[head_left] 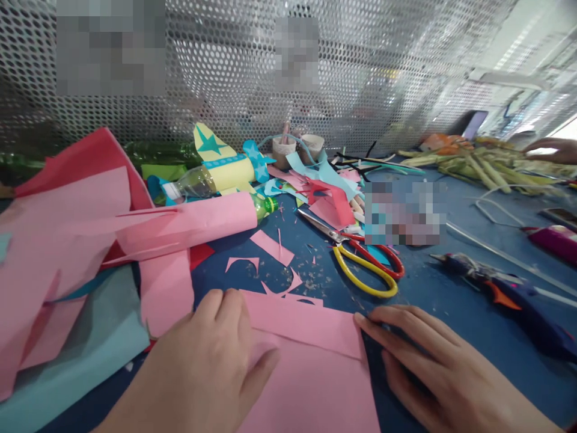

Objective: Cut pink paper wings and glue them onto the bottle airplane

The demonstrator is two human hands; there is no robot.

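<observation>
A pink paper sheet [311, 373] lies on the blue table [451, 307] right in front of me, its far edge folded over. My left hand [202, 367] lies flat on the sheet's left part, fingers together and thumb spread toward the fold. My right hand [433, 361] rests on the table at the sheet's right edge, fingers stretched out and the fingertips touching the folded corner. Neither hand grips anything.
Scissors with yellow and red handles [365, 264] lie just beyond the sheet among pink scraps [270, 246]. A pink-wrapped bottle [202, 222], a bottle rocket [225, 171] and loose paper sheets [58, 240] fill the left. A glue gun [496, 288] lies right. Another person's hand [552, 150] shows far right. A perforated metal screen [360, 72] stands behind.
</observation>
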